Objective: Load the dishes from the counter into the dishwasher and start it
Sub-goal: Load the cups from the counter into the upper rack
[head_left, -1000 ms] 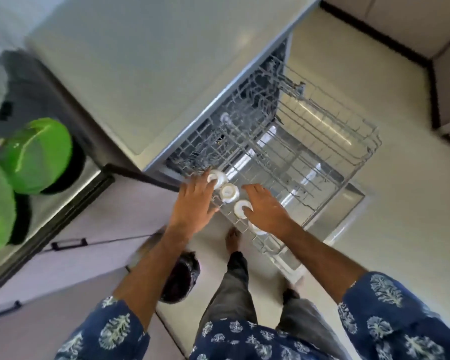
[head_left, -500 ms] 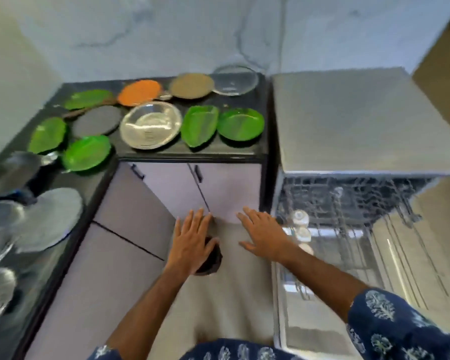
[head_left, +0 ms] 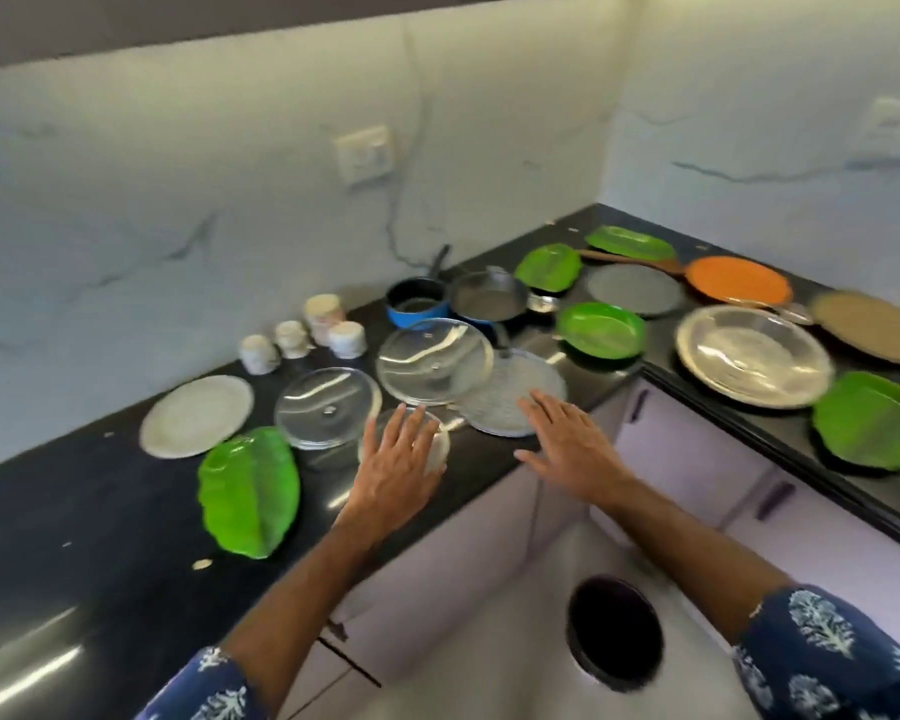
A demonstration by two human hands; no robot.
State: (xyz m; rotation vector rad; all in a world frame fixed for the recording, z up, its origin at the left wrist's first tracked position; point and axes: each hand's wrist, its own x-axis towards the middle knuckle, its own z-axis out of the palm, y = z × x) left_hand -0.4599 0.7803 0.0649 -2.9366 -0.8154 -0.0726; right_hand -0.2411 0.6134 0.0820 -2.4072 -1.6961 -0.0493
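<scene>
Reaching over the black stone tabletop (head_left: 489, 459), both hands spread and holding nothing, the left hand (head_left: 396, 467) hovers above a small clear glass bowl (head_left: 432, 444); the right hand (head_left: 567, 444) nears a textured round glass plate (head_left: 510, 402). Lifting each by its rim looks safest.

Glossy black stone bench (head_left: 100, 537) w/ glare streaks; clear glass lids (head_left: 434, 360); shiny green plastic leaf plates (head_left: 250, 491); polished steel plate (head_left: 753, 354); matt grey plate (head_left: 197, 415); veined marble-look wall (head_left: 178, 174); printed cloth sleeves (head_left: 827, 646).
</scene>
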